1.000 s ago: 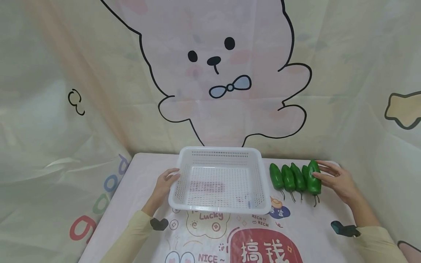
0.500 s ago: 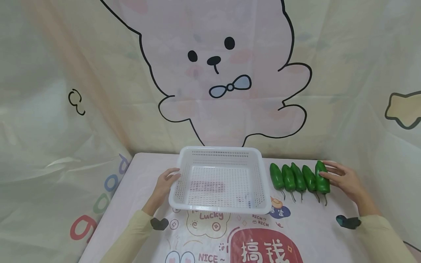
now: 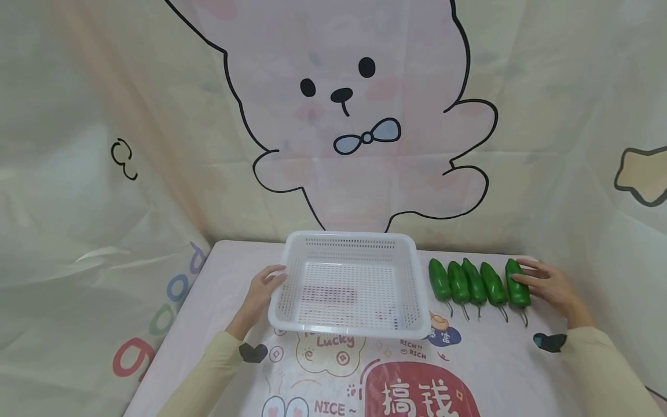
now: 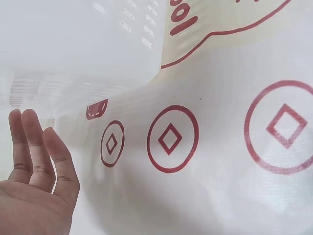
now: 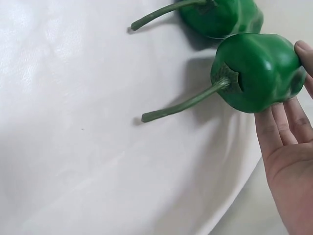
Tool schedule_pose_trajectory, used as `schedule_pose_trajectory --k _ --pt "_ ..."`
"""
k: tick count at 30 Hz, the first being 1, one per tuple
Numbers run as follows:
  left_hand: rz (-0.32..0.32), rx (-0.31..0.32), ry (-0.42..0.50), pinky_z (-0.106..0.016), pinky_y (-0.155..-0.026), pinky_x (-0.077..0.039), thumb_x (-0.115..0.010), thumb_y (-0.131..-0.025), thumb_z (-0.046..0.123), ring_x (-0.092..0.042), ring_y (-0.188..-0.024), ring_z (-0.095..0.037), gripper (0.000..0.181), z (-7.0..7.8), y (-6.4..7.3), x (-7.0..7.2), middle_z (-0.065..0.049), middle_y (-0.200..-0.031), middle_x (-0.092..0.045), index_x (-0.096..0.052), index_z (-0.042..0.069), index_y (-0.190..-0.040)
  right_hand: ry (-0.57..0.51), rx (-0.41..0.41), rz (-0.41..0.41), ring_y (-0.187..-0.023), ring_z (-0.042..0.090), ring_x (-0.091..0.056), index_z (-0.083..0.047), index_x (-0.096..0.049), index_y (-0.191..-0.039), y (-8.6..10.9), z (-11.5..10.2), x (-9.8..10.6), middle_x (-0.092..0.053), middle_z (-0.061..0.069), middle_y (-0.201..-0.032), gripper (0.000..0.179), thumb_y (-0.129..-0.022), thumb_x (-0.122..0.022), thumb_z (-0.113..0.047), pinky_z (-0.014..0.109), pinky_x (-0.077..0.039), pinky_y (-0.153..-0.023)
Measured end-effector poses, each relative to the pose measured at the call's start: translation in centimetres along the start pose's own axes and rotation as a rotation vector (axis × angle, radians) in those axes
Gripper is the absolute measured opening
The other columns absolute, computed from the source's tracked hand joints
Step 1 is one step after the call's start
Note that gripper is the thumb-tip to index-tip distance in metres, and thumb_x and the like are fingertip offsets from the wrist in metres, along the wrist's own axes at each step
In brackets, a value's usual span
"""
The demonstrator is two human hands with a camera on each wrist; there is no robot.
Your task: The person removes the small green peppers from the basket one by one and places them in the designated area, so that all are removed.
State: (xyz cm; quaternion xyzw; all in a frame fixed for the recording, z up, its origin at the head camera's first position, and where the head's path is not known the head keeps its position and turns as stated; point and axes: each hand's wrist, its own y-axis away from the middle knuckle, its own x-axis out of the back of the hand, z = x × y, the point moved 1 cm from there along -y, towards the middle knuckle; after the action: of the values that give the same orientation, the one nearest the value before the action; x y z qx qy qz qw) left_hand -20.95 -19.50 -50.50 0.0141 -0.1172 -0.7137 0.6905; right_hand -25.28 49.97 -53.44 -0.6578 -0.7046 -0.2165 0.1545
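Observation:
At the right end of a row, my right hand (image 3: 551, 285) holds a green pepper (image 3: 518, 288) between thumb and fingers. The right wrist view shows this pepper's stem (image 5: 186, 104) pointing away from the palm, with the fingers on its underside. Several more green peppers (image 3: 494, 285) lie side by side to its left, stems toward me. A white perforated plastic basket (image 3: 349, 331) stands in the middle with nothing in it. My left hand (image 3: 260, 292) rests its fingertips at the basket's left rim; from the left wrist, its fingers (image 4: 33, 142) look nearly straight beside the basket's wall.
A pale printed cloth (image 3: 292, 376) with red drawings and lettering covers the table. Behind the table hangs a curtain (image 3: 344, 174) printed with a cartoon bear, and more sheeting (image 3: 78, 231) closes in the left side.
My right hand has moved the pepper rightward and lowered it, opening a gap beside its neighbour, which was partly hidden before. My left hand and the basket have stayed in place.

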Motion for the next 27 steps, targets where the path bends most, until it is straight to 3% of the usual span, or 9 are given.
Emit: schedule_pose_trajectory --k 3,6,9,12,15,20,23,25,27 --pt "-0.006 0.004 0.0 -0.048 -0.092 -0.057 -0.057 -0.106 0.023 -0.06 -0.117 -0.044 0.045 -0.4 -0.4 0.0 -0.029 -0.136 -0.055 -0.047 0.006 -0.147 0.061 -0.01 0.004 -0.092 -0.015 -0.051 0.007 -0.043 -0.147 -0.3 0.5 -0.1 -0.056 0.023 -0.135 0.069 -0.097 -0.073 -0.03 0.021 -0.057 -0.072" --pt "-0.006 0.016 0.006 -0.047 -0.091 -0.057 -0.058 -0.106 0.024 -0.061 -0.117 -0.043 0.045 -1.4 -1.1 0.2 -0.028 -0.135 -0.056 -0.047 0.007 -0.147 0.11 -0.023 0.015 -0.09 -0.016 -0.047 0.01 -0.042 -0.146 -0.7 1.0 -0.2 -0.044 0.042 -0.14 0.072 -0.097 -0.072 -0.033 0.019 -0.056 -0.07" --pt "0.007 0.011 0.01 -0.046 -0.09 -0.058 -0.059 -0.105 0.027 -0.062 -0.115 -0.041 0.046 -2.6 -1.9 0.4 -0.026 -0.134 -0.057 -0.048 0.009 -0.147 0.148 -0.04 0.025 -0.096 -0.004 -0.052 0.011 -0.043 -0.146 -1.0 1.3 -0.5 -0.044 0.043 -0.139 0.075 -0.096 -0.072 -0.038 0.019 -0.055 -0.07" --pt "0.018 0.002 0.014 -0.044 -0.089 -0.059 -0.061 -0.104 0.031 -0.063 -0.113 -0.039 0.046 -3.3 -2.2 0.6 -0.023 -0.132 -0.059 -0.05 0.012 -0.145 0.179 -0.076 0.024 -0.111 0.026 -0.058 0.011 -0.04 -0.147 -1.1 1.6 -0.7 -0.044 0.043 -0.139 0.08 -0.097 -0.07 -0.044 0.028 -0.055 -0.077" --pt "0.025 -0.002 0.016 -0.043 -0.088 -0.059 -0.063 -0.103 0.033 -0.065 -0.112 -0.037 0.046 -3.5 -2.3 0.6 -0.021 -0.13 -0.061 -0.053 0.014 -0.144 0.206 -0.109 0.023 -0.125 0.052 -0.046 0.01 -0.039 -0.148 -1.0 1.8 -0.8 -0.043 0.042 -0.14 0.083 -0.097 -0.068 -0.049 0.032 -0.053 -0.08" --pt "0.037 -0.002 0.008 -0.041 -0.087 -0.059 -0.065 -0.101 0.034 -0.065 -0.111 -0.035 0.047 -3.4 -2.3 0.6 -0.019 -0.129 -0.062 -0.054 0.015 -0.143 0.182 -0.113 0.031 -0.128 0.057 -0.042 0.011 -0.039 -0.148 -0.9 1.7 -0.9 -0.042 0.043 -0.14 0.084 -0.096 -0.069 -0.047 0.015 -0.048 -0.069" --pt "0.038 0.003 0.005 -0.041 -0.086 -0.059 -0.065 -0.101 0.034 -0.065 -0.111 -0.035 0.047 -3.4 -2.3 0.6 -0.019 -0.129 -0.062 -0.054 0.016 -0.142 0.185 -0.109 0.023 -0.128 0.058 -0.04 0.013 -0.038 -0.147 -0.9 1.5 -1.0 -0.041 0.044 -0.14 0.084 -0.097 -0.069 -0.046 0.027 -0.052 -0.078" --pt "0.039 0.003 0.003 -0.041 -0.086 -0.06 -0.064 -0.101 0.035 -0.065 -0.111 -0.035 0.047 -3.5 -2.3 0.6 -0.019 -0.13 -0.062 -0.054 0.015 -0.143 0.19 -0.116 0.012 -0.129 0.06 -0.038 0.012 -0.037 -0.148 -0.8 1.3 -1.1 -0.039 0.045 -0.141 0.085 -0.097 -0.068 -0.047 0.045 -0.052 -0.089" --pt "0.038 0.001 0.003 -0.041 -0.086 -0.06 -0.064 -0.101 0.036 -0.066 -0.11 -0.034 0.048 -3.5 -2.3 0.6 -0.019 -0.129 -0.062 -0.053 0.015 -0.143 0.193 -0.125 -0.005 -0.131 0.061 -0.035 0.012 -0.035 -0.149 -0.7 1.2 -1.1 -0.036 0.045 -0.142 0.086 -0.097 -0.067 -0.048 0.064 -0.045 -0.095"
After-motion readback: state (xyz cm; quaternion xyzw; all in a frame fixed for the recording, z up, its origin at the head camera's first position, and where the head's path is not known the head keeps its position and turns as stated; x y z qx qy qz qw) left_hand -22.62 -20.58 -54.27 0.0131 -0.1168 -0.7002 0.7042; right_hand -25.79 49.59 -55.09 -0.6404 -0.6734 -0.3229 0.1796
